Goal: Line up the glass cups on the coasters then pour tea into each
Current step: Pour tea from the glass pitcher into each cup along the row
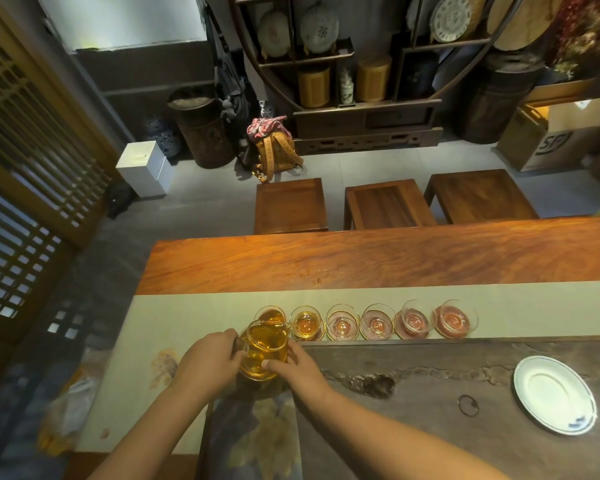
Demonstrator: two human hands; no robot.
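I read only "SF" in dark letters on the side of the brown cardboard box far right on the floor; the far shelf plates' markings are too blurred.

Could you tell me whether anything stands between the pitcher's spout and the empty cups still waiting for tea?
Nothing visible does. The pitcher is over the second cup; the four empty cups sit open in a row to its right.
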